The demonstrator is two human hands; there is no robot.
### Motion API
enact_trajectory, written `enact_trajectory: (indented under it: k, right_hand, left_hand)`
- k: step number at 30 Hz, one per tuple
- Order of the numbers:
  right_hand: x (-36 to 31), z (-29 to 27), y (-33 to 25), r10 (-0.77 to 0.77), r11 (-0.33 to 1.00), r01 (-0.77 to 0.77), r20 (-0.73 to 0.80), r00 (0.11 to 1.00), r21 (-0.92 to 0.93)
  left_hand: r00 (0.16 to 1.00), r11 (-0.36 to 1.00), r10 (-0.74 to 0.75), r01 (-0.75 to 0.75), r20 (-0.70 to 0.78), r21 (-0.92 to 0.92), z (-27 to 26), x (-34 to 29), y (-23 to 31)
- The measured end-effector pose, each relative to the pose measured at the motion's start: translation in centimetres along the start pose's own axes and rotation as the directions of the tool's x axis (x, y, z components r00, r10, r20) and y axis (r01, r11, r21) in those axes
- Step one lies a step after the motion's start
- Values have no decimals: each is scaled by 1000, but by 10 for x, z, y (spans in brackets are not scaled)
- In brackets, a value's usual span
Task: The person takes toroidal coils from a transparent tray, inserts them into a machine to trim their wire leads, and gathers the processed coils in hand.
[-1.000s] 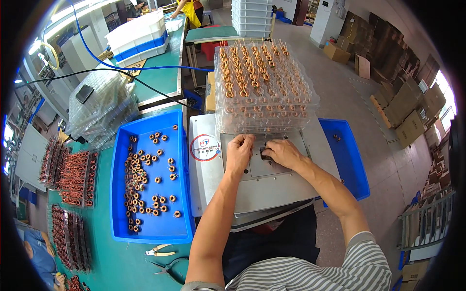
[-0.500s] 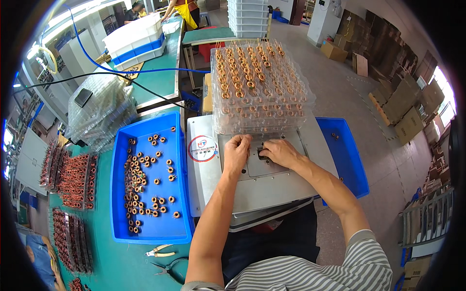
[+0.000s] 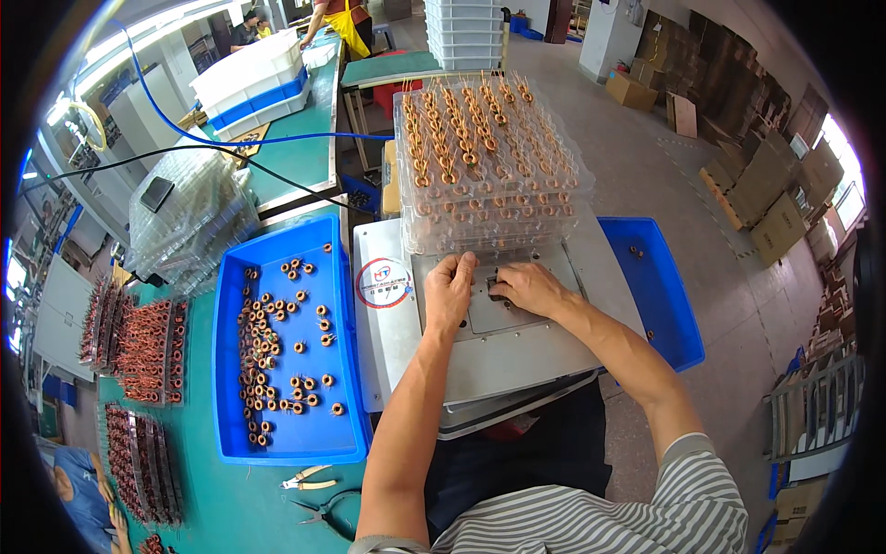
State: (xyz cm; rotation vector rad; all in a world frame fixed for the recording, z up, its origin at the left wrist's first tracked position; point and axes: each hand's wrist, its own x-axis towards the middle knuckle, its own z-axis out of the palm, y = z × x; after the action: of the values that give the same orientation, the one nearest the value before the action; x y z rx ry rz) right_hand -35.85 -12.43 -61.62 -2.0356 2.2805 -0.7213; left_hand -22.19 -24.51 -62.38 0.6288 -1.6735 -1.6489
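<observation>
My left hand (image 3: 448,291) is over the metal top of a machine (image 3: 517,355), thumb and fingers pinched together. Whatever they hold is too small to make out. Just to its right, my right hand (image 3: 532,290) bends its closed fingers down at a small dark opening (image 3: 498,297) in the machine's plate; its fingertips and anything in them are hidden. Right behind both hands rises a stack of clear plastic trays (image 3: 494,217). Copper-wound ring coils (image 3: 449,138) with upright wire leads fill rows of the top tray.
Left of the machine, a blue bin (image 3: 309,434) holds many loose ring coils. Another blue bin (image 3: 660,295) sits to the right. Cutters (image 3: 309,478) and pliers (image 3: 323,512) lie on the green table (image 3: 221,503). A blue cable (image 3: 277,140) and a black cable (image 3: 268,168) cross behind.
The view has shifted slightly. Both hands stay at nearly the same place on the machine, the right fingers changing only a little at the opening.
</observation>
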Motion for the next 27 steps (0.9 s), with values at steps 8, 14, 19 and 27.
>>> enact_trajectory:
  k: [8, 14, 19, 27]
  right_hand:
    - [8, -57, -32, 77, 988, -76, 2, 997, 137]
    - [67, -126, -49, 157, 983, -115, -325, 933, 145]
    - [134, -131, -31, 275, 961, -271, -272, 922, 51]
    - [173, -116, -22, 446, 889, -458, -208, 871, -10]
  left_hand:
    - [935, 874, 348, -350, 69, 336, -1, -2, -18]
    - [906, 663, 260, -419, 335, 620, 7, -14, -3]
    - [898, 560, 231, -437, 373, 704, 14, -11, -14]
    - [989, 997, 83, -83, 124, -7, -7, 0, -7]
